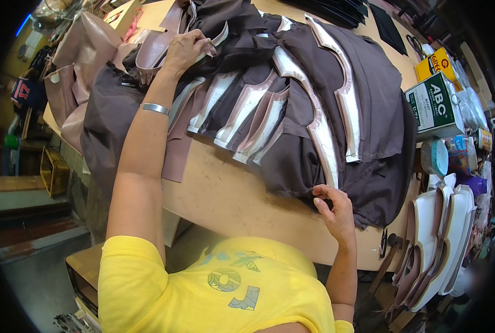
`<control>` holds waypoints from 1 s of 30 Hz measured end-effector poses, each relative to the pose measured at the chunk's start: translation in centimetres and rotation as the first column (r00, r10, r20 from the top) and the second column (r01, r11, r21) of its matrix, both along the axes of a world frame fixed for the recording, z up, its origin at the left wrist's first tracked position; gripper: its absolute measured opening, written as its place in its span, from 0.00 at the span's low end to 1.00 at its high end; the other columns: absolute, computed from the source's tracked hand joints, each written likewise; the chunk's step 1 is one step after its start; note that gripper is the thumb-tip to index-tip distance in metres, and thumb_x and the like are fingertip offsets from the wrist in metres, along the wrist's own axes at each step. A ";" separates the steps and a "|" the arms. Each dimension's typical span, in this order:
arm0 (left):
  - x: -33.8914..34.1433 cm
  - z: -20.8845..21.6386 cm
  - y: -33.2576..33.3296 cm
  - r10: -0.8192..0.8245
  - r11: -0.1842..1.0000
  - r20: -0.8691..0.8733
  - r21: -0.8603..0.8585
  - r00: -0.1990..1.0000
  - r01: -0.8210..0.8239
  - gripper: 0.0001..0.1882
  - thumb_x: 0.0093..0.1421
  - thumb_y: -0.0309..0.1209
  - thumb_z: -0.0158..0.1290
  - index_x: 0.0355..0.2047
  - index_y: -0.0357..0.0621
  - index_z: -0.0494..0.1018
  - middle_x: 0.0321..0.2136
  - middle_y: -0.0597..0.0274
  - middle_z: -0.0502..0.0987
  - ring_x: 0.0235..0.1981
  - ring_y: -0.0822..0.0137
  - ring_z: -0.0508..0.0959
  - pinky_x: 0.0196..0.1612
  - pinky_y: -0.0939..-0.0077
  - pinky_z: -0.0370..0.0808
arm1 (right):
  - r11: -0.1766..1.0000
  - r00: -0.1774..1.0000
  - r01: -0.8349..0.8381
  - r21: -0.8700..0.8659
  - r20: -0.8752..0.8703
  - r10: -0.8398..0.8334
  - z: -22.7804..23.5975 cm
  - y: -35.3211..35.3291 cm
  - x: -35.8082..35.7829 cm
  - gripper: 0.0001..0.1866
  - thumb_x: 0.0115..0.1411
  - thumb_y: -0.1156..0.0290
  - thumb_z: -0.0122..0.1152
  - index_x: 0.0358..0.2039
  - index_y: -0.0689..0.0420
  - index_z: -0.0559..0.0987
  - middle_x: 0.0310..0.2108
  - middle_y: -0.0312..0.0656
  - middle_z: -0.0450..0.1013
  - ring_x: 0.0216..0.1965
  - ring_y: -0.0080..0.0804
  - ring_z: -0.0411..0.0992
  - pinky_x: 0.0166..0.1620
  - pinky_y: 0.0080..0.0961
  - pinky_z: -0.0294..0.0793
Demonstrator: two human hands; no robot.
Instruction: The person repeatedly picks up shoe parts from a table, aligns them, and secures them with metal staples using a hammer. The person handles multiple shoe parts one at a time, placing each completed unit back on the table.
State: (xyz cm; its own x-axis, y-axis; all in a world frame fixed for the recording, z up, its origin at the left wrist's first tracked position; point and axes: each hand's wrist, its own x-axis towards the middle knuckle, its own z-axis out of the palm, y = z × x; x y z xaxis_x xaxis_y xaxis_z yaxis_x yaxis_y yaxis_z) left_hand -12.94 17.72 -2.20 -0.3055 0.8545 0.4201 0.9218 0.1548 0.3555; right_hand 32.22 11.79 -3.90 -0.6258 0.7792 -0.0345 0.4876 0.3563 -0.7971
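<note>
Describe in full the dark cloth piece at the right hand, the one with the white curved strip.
The cloth piece is dark brown, soft-looking and wrinkled. Its white strip, edged in pinkish brown, curves down with a step partway, ending near the lower edge. It lies spread on the tan table among similar pieces. The right hand is at its lower edge; whether it pinches the cloth is unclear.

- Head view: fisheye, left one of a side-by-side pair worn on the person's head, looking down.
- Sits above and behind left hand (186, 51) and right hand (334, 211), faces past both across table (220, 186).
- Close range; yellow shirt (203, 288) below the hands, both forearms in.
- Wide: yellow crate (54, 171) left of left hand, green box (437, 105) right of right; rim dark, edges bent.
</note>
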 end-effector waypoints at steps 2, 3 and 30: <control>0.3 0.0 0.0 0.035 0.996 0.085 0.076 0.996 -0.041 0.10 0.54 0.34 0.50 0.29 0.39 0.74 0.21 0.58 0.77 0.25 0.61 0.77 0.32 0.73 0.71 | 1.000 1.000 -0.005 0.000 -0.014 0.005 -0.2 0.1 0.2 0.11 0.47 0.78 0.55 0.34 0.64 0.74 0.29 0.43 0.74 0.31 0.30 0.72 0.38 0.23 0.69; 0.4 -0.3 -0.1 0.019 0.989 0.188 0.138 0.982 -0.046 0.10 0.54 0.34 0.51 0.29 0.39 0.73 0.21 0.58 0.77 0.24 0.62 0.77 0.31 0.73 0.71 | 1.000 1.000 -0.006 -0.009 -0.019 0.006 -0.3 0.1 0.2 0.11 0.47 0.78 0.55 0.34 0.64 0.74 0.29 0.43 0.74 0.31 0.30 0.72 0.38 0.23 0.69; 16.5 2.4 -10.2 -0.550 0.367 0.710 -0.268 0.440 0.891 0.04 0.48 0.24 0.53 0.26 0.38 0.71 0.25 0.59 0.74 0.27 0.66 0.74 0.32 0.77 0.70 | 0.982 0.979 0.133 -0.133 -0.136 -0.151 0.9 1.7 0.2 0.08 0.50 0.80 0.54 0.34 0.63 0.74 0.25 0.42 0.73 0.25 0.27 0.71 0.31 0.19 0.67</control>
